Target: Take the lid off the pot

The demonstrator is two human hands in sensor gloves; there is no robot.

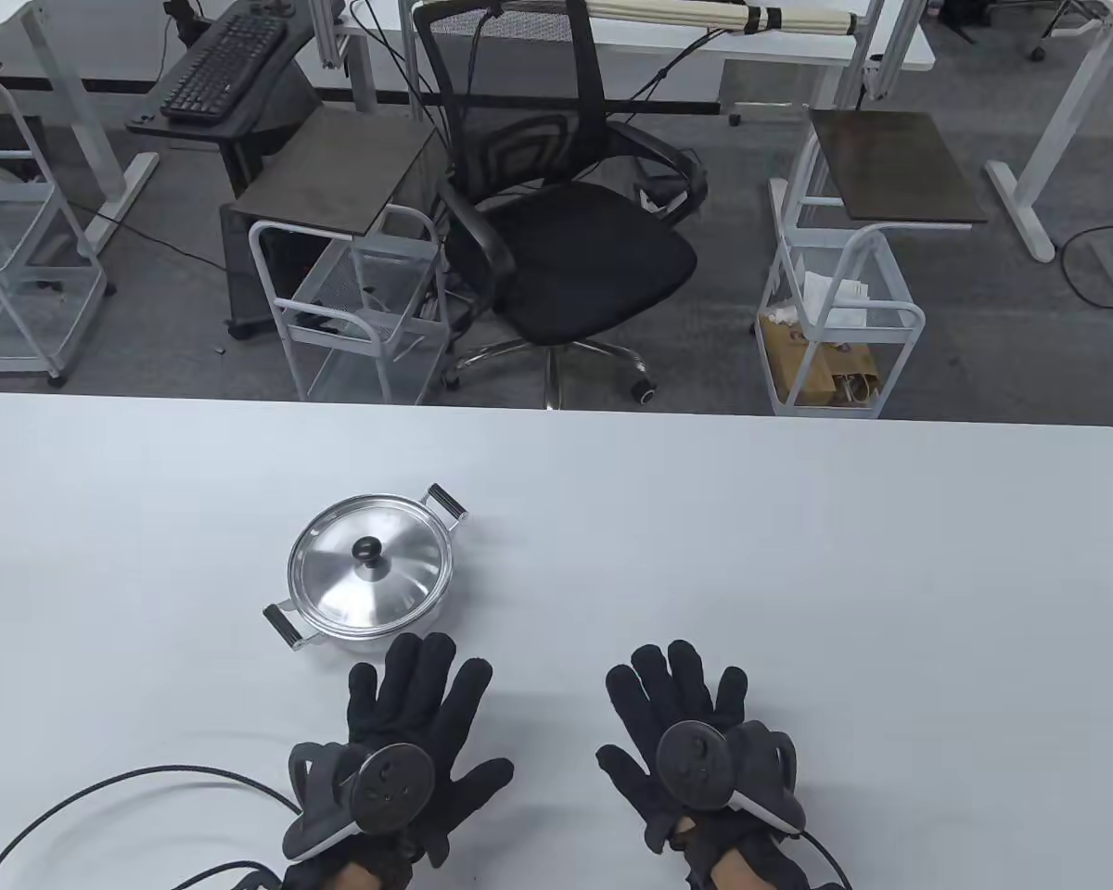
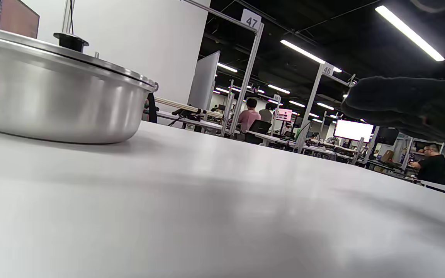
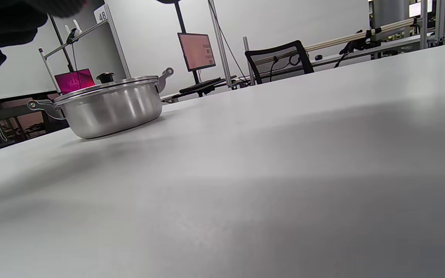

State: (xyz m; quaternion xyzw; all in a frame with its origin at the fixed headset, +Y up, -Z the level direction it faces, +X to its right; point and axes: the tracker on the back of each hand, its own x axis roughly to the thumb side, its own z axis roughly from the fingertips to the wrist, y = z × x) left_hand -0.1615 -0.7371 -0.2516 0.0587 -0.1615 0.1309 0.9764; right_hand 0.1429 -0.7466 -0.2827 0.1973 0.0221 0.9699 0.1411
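Observation:
A small steel pot (image 1: 427, 619) stands on the white table (image 1: 798, 556), left of centre. Its steel lid (image 1: 408, 565) sits on it, with a black knob (image 1: 368, 550) in the middle. The pot has two black side handles (image 1: 447, 503). My left hand (image 1: 408, 714) lies flat on the table with fingers spread, fingertips just short of the pot's near side. My right hand (image 1: 686, 714) lies flat and spread, well right of the pot. Both hold nothing. The pot also shows in the left wrist view (image 2: 52, 104) and the right wrist view (image 3: 110, 106).
A black cable (image 1: 102, 788) loops on the table at the near left. Beyond the table's far edge stand an office chair (image 1: 566, 241) and white wire carts (image 1: 835, 315).

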